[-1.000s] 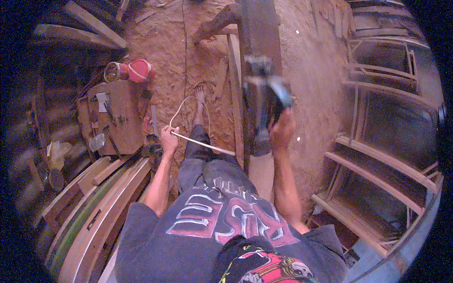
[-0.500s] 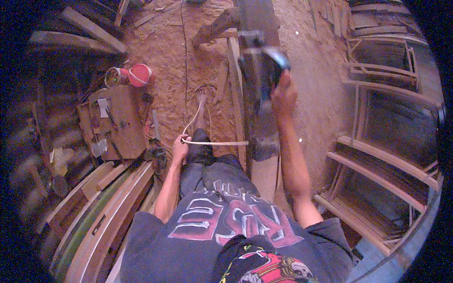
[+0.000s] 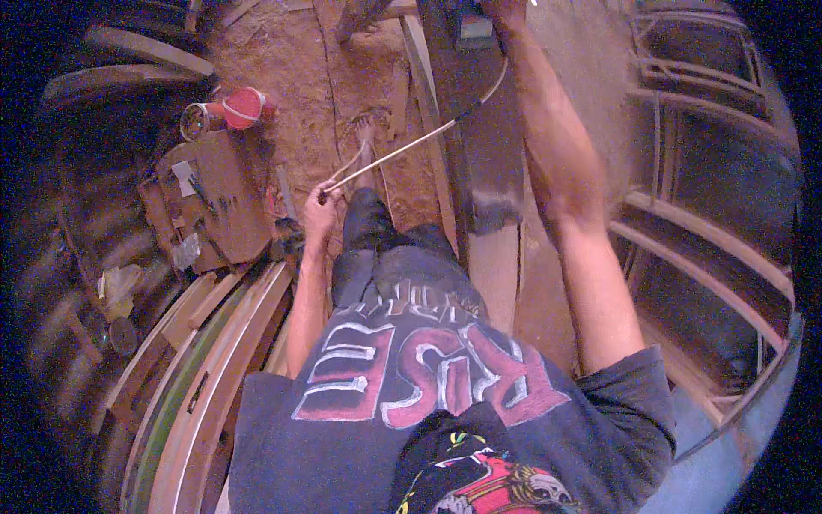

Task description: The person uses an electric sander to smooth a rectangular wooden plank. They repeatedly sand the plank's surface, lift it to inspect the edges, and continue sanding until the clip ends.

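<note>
The left hand (image 3: 320, 212) has its fingers curled around a cord (image 3: 392, 156), maybe so it won't drag on the dark wood beam (image 3: 492, 163). The cord looks thin, pale and bendy, curving over the beam. Farther up, the right hand's (image 3: 505, 12) fingers are cut off; I can't tell their grip.

Room to pass lies between red bucket (image 3: 243, 109) and foot (image 3: 365, 131), while pale cord (image 3: 394, 157) obstructs the way across the beam (image 3: 497, 167).

We see a cream cord (image 3: 394, 155), a dark grey shirt (image 3: 360, 450) with pink letters (image 3: 375, 373) outlined in white, and a red bucket (image 3: 243, 110). Our floor (image 3: 278, 56) is orange-brown; we spot a green strip (image 3: 181, 381) among brown boards (image 3: 221, 411).
</note>
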`<control>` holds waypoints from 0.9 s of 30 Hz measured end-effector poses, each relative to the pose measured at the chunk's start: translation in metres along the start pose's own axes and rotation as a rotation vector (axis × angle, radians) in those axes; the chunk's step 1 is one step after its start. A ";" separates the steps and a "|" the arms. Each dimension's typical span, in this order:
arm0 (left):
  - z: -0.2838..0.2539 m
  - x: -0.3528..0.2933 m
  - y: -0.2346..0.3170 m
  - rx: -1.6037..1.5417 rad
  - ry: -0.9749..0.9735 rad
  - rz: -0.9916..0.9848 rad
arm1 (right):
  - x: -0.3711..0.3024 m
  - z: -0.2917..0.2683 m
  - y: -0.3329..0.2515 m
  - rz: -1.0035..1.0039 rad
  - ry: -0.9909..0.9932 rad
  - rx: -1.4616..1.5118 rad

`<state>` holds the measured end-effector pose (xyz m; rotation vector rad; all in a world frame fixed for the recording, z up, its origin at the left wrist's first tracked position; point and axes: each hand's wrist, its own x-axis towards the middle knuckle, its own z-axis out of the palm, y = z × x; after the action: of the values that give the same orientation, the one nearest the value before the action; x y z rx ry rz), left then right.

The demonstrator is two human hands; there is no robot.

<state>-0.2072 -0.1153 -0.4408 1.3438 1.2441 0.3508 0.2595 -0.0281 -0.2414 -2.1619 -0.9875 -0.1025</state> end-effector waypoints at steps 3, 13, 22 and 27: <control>-0.020 -0.001 -0.019 -0.036 -0.029 -0.082 | -0.064 -0.023 0.003 0.061 -0.070 0.067; -0.017 0.005 0.010 0.235 -0.208 -0.049 | -0.346 -0.191 0.003 0.570 -0.412 0.072; -0.012 -0.008 0.034 0.121 -0.147 -0.053 | -0.287 -0.152 0.019 0.492 -0.361 0.040; -0.023 -0.010 0.026 0.130 0.028 0.015 | -0.176 -0.092 -0.006 0.288 -0.240 0.059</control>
<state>-0.2186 -0.1037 -0.4086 1.4642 1.2986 0.3044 0.1521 -0.1955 -0.2335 -2.2725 -0.7856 0.3256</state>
